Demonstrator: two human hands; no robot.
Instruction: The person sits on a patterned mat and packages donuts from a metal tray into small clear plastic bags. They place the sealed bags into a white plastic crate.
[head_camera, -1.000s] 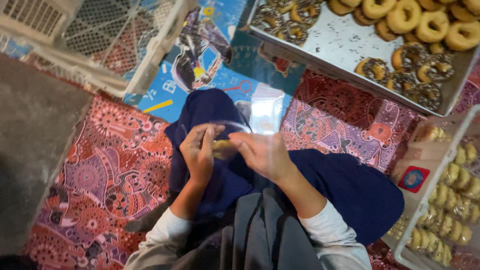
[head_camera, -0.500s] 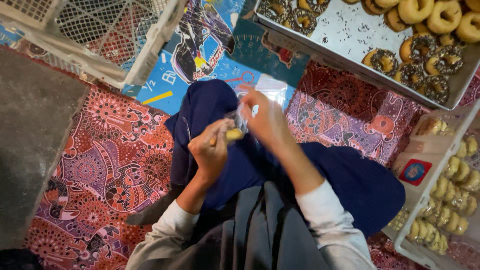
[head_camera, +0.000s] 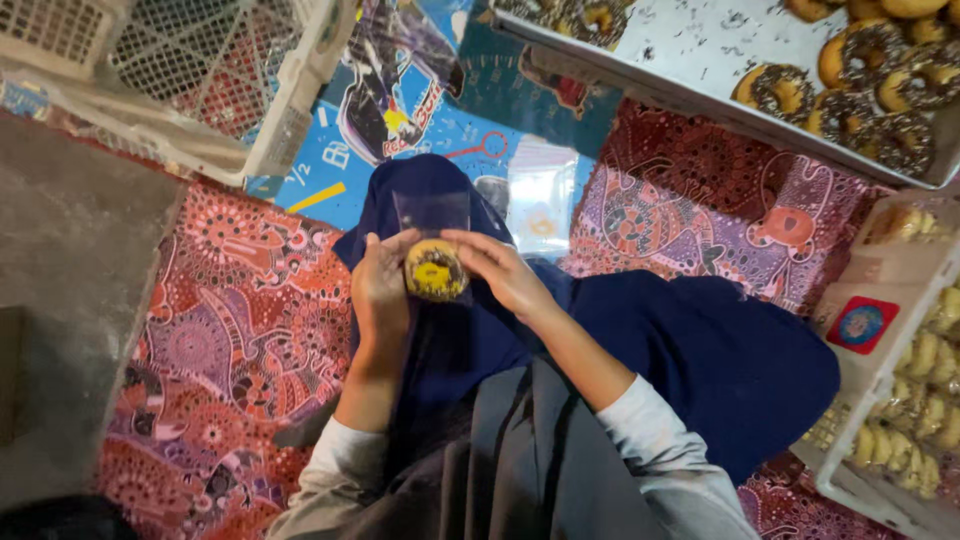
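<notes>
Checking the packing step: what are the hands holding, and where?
A doughnut in a clear plastic bag; left hand and right hand pinch its two side edges.

Between my left grip (head_camera: 380, 285) and my right grip (head_camera: 500, 270) sits a doughnut (head_camera: 435, 270), yellow-glazed with dark sprinkles, face up toward me. It lies inside a small clear plastic bag (head_camera: 432, 215), whose empty open top stands upright above my fingertips.
</notes>
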